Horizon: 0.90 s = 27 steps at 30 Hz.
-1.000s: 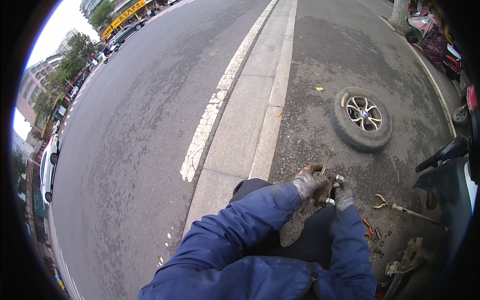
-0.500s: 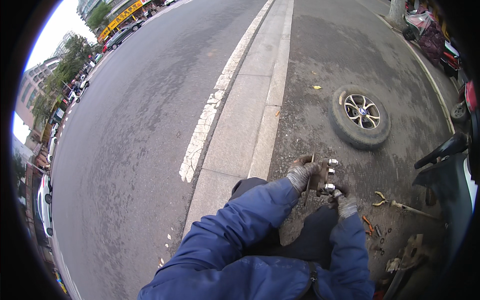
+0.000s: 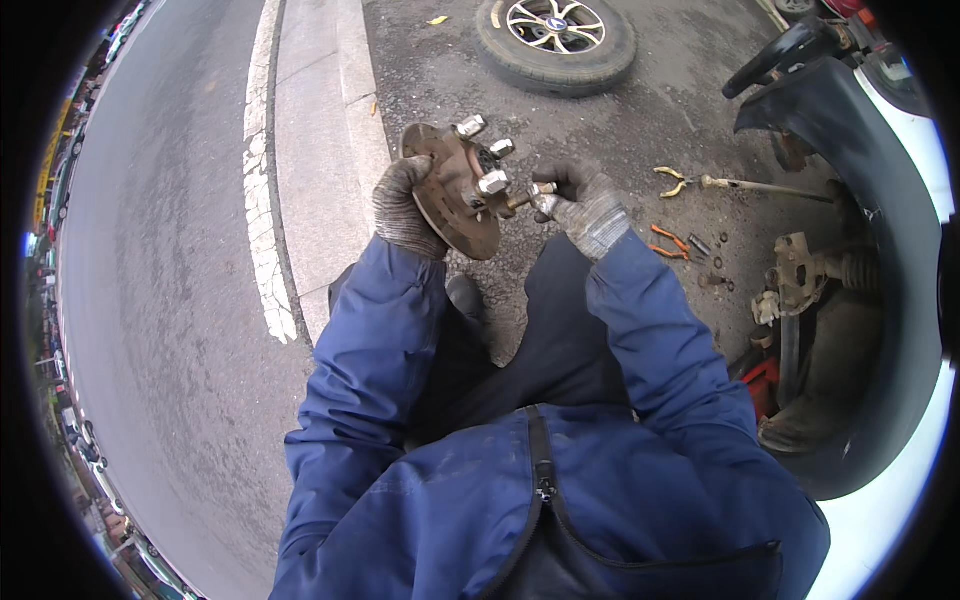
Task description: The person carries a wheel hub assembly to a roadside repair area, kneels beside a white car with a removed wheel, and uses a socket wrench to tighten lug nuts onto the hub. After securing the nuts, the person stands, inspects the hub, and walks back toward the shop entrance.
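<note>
A rusty brake disc with its wheel hub (image 3: 452, 190) is held tilted above my knees. My left hand (image 3: 403, 208), in a dirty grey knit glove, is closed round the disc's rim on the left. Shiny lug nuts (image 3: 493, 182) stand out from the hub on its studs. My right hand (image 3: 588, 212), gloved the same way, pinches another lug nut (image 3: 543, 189) at the end of a stud on the hub's right side. Whether that nut is threaded on the stud cannot be made out.
A wheel with its tyre (image 3: 560, 80) lies flat ahead. On the right are yellow-handled pliers (image 3: 676, 183), a long rod (image 3: 765, 190), orange-handled pliers (image 3: 670, 241) and small loose parts. Beyond them, a car's open wheel arch (image 3: 850, 330) shows suspension parts. A kerb (image 3: 320, 110) runs along the left.
My view has swung down and to the right, showing more of the wheel arch. The disc now shows more of its hub side. Both hands stay on the disc and hub.
</note>
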Available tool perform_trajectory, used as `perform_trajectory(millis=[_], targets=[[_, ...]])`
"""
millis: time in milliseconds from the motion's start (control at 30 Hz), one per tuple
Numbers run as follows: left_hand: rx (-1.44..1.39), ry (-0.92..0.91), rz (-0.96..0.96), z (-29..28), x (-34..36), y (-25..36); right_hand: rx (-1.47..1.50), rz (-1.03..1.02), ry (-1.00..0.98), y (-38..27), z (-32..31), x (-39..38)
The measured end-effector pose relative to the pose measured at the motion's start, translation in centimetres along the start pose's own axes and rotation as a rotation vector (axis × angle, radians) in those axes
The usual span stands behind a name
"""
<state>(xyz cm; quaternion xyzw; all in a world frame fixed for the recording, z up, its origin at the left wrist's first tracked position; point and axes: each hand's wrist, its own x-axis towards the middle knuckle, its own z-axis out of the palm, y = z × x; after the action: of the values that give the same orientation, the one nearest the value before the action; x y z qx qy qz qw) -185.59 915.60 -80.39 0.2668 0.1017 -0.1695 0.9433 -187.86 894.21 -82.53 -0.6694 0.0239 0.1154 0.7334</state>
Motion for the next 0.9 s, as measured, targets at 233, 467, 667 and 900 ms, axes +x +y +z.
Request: perform_trajectory(millis=[233,467,667,900], targets=[[0.091,-0.078,0.134,0.3,0.1,-0.1,-0.238,-0.195,-0.200,-0.5,-0.5,0.1],[0.099,0.192,0.118,2.1,-1.1,0.0,-0.243,0.033,-0.090,-0.1,0.2,0.9],[0.072,0.124,0.136,2.1,-1.5,0.7,-0.184,0.097,-0.233,0.3,-1.0,0.8],[0.178,0.271,0.133,2.4,-0.3,-0.9,-0.142,-0.094,-0.195,1.1,-0.7,1.2]])
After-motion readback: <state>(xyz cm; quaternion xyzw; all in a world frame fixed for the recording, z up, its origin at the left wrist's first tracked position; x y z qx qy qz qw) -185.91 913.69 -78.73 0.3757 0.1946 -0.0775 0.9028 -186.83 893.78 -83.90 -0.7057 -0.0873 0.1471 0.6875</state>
